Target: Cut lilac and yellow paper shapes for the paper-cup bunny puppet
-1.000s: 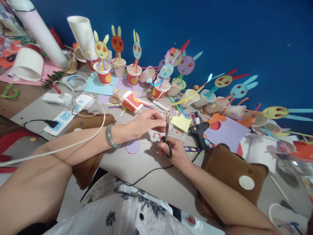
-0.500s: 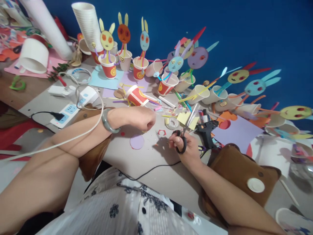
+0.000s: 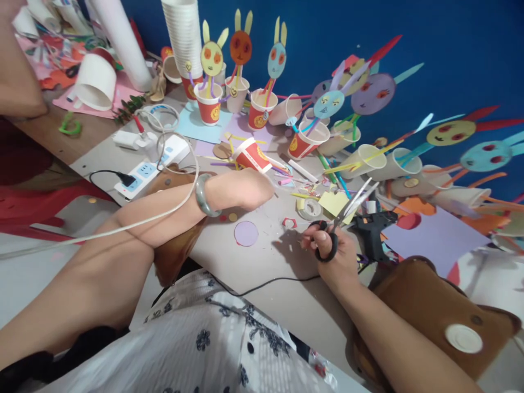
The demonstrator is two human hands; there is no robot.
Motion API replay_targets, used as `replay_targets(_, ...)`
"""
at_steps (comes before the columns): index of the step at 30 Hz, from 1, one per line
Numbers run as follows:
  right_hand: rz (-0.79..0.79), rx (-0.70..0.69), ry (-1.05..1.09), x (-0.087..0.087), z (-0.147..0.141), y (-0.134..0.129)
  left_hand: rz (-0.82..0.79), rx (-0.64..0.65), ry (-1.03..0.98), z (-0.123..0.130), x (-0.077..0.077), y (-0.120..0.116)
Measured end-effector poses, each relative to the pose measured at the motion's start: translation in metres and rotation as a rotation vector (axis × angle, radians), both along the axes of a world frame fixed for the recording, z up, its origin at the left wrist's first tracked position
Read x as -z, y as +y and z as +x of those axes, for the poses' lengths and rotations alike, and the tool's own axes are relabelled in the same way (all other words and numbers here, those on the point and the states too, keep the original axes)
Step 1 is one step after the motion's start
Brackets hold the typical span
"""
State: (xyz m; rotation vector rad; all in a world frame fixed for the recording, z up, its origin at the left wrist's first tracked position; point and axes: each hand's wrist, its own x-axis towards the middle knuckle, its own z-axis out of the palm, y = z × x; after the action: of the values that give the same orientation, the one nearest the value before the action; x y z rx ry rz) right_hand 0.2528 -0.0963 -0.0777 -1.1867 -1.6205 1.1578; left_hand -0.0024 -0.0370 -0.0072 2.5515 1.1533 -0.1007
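Note:
My right hand [image 3: 338, 254] grips a pair of scissors [image 3: 343, 214] by the black handles, its blades slightly apart and tilted up to the right. My left hand [image 3: 245, 188] is bent over the table with its back toward me; its fingers are hidden beneath it. A jade-like bangle [image 3: 207, 195] circles that wrist. Below the left hand lie a purple paper disc [image 3: 246, 233] and a small yellow disc [image 3: 232, 217]. Between my hands lie a small red-and-white paper piece [image 3: 289, 223] and a roll of tape [image 3: 309, 208]. A tipped red paper cup [image 3: 251, 155] is just beyond the left hand.
Several cups with paper rabbit heads [image 3: 240, 48] line the blue wall. A black glue gun [image 3: 373, 232] and brown cushion [image 3: 429, 311] are at right. A power strip [image 3: 141, 176] stands at left, and a white cable [image 3: 164, 215] crosses my left arm. Another person's arm [image 3: 18, 82] shows upper left.
The view has swung left, shifting things rightward. The left hand has turned its fingers under, and a yellow disc now shows near it. The scissor blades are farther apart. Another person's arm has appeared.

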Motion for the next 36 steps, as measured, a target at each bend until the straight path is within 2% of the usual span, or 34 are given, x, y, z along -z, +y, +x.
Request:
replay_targets(1,0.006,0.006,0.005,0.000,0.000,0.000,0.000,0.010,0.078,0.003,-0.004,0.000)
replay_targets(5,0.022,0.036,0.028,-0.002,-0.001,0.000,0.059,-0.033,0.044,0.014,-0.012,0.004)
replay_targets(10,0.027,0.074,0.080,-0.001,0.000,0.000,0.139,-0.149,-0.186,0.026,0.001,0.010)
replay_targets(13,0.028,0.069,0.088,-0.001,0.000,0.000,0.117,-0.158,-0.282,0.030,0.011,0.014)
replay_targets(16,0.028,0.069,0.078,-0.002,0.001,0.000,0.066,-0.076,-0.338,0.033,0.021,0.015)
replay_targets(18,0.011,0.068,0.060,-0.002,0.001,-0.001,0.073,0.029,-0.340,0.038,0.030,0.015)
replay_targets(23,-0.012,0.041,0.058,-0.002,0.001,-0.002,0.235,0.206,-0.246,0.050,0.047,0.012)
replay_targets(28,-0.037,0.016,0.046,-0.006,-0.001,-0.002,0.332,0.244,-0.122,0.053,0.048,0.008)
replay_targets(36,-0.039,0.027,0.038,-0.003,-0.001,-0.002,0.311,0.264,-0.116,0.051,0.047,0.007)
